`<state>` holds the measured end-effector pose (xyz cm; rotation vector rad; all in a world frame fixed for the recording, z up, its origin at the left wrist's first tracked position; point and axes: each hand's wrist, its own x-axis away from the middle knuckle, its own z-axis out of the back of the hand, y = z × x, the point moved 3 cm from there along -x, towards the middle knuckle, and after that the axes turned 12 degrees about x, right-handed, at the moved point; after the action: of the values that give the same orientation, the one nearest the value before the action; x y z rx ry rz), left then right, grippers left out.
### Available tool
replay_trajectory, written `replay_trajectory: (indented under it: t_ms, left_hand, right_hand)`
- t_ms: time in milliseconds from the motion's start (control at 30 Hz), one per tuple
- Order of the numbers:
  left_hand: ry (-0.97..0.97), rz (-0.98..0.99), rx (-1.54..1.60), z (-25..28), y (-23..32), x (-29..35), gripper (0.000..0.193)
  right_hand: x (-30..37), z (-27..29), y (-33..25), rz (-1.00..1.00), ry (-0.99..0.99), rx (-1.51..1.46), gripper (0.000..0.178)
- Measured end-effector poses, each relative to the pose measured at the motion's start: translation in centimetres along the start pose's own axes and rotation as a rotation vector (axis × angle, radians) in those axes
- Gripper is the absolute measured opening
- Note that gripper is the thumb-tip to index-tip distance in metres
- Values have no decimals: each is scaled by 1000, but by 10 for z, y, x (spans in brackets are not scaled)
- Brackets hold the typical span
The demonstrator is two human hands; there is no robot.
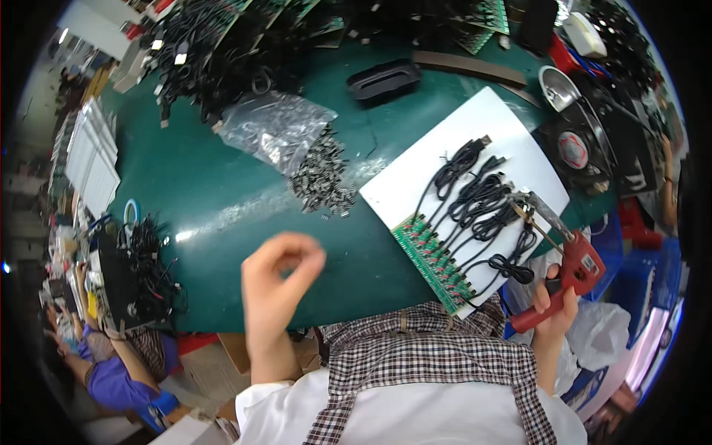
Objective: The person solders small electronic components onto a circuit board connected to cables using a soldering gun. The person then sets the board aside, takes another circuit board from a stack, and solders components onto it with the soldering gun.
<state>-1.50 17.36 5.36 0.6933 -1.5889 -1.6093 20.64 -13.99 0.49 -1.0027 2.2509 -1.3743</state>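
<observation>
In my right hand (557,302) is a red soldering gun (581,268), gripped by its handle with a finger near the black trigger. Its metal nozzle points up and left over coiled black cables (475,199). These bundled cables, with plugs at their far ends, run to a green circuit board strip (430,265) along the near edge of a white board (475,133). My left hand (279,278) hovers over the green table, left of the strip, its thumb and forefinger pinched together in a ring. Whatever lies between those fingertips is too small to make out.
A pile of small metal parts (324,174) spills from a clear plastic bag (274,127). Beyond lie a black tray (383,80) and heaped black cables (200,70). A fan-like black device (575,150) stands at the right. Another person (122,371) works at the far left.
</observation>
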Motion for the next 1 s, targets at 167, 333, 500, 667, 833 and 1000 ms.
replay_trajectory:
  t_ms: [167,333,500,667,833,1000]
  left_hand:
    - [125,-70,-419,-7,-37,-23,17]
    - [118,-140,-558,-11,-36,-36,13]
    - [-5,-126,-687,-14,-25,-37,10]
    - [-64,179,238,-25,-42,-20,13]
    - [-43,339,597,-61,-53,5,10]
    - [-20,282,538,-66,-51,5,8]
  right_hand:
    - [1,-22,-1,-15,76,250,61]
    - [8,-37,1,-100,65,315,71]
    - [9,-43,2,-150,32,391,67]
    - [6,-54,0,-209,-77,456,58]
    - [5,-67,7,-314,-136,605,61]
    - [5,-64,9,-277,-123,727,72]
